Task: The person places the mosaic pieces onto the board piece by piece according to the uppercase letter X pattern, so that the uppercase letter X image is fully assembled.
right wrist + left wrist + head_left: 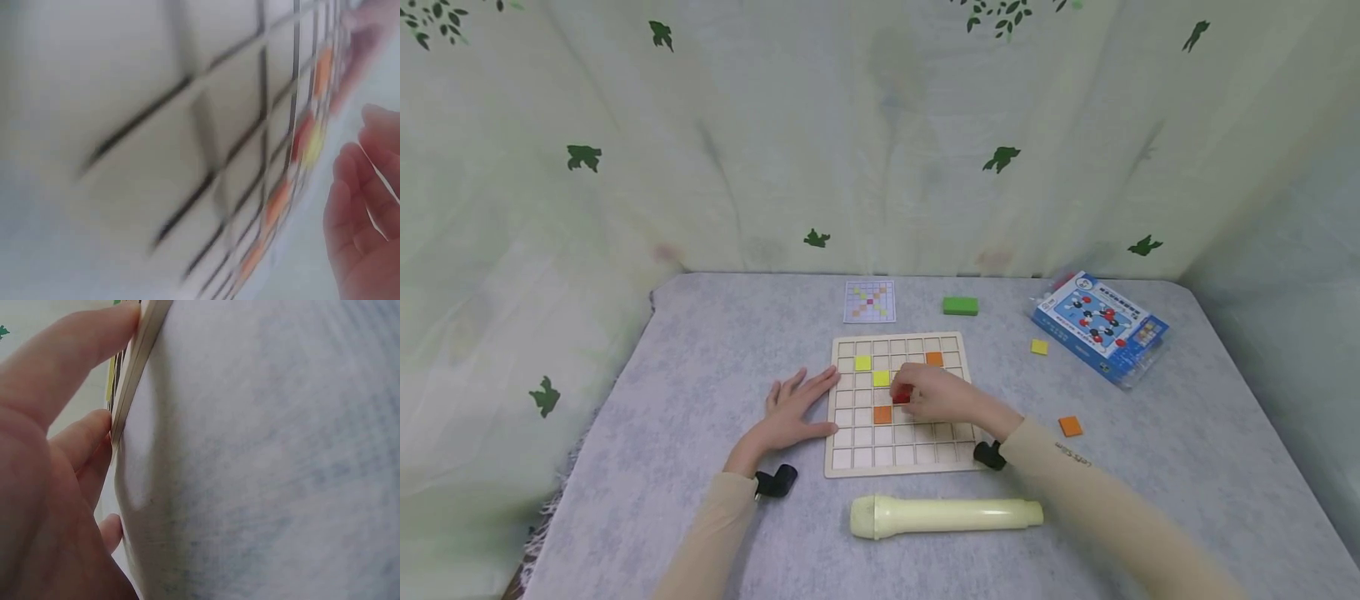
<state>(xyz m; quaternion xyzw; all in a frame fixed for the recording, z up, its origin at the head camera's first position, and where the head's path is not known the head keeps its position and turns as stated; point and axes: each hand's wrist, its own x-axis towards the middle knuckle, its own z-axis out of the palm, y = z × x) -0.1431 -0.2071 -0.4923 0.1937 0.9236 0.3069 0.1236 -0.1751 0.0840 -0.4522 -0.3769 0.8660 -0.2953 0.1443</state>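
A wooden grid board [862, 457] lies on the table, with yellow tiles [862, 363] and orange tiles [882, 415] in some squares. My left hand [790, 419] is spread flat at the board's left side, its fingertips touching the edge, as the left wrist view also shows. Over the middle of the board is my right hand [942, 394], fingers bent around a red tile [902, 397]. In the right wrist view that red tile [301, 137] sits in the grid, and the right hand's curved fingers [340, 219] are apart from it with nothing between them.
Behind the board lie a pattern card [870, 302] and a green block [960, 306]. To the right are a loose yellow tile [1039, 347], a loose orange tile [1071, 427] and a blue box [1097, 325] in clear plastic. A pale yellow microphone [951, 516] lies in front.
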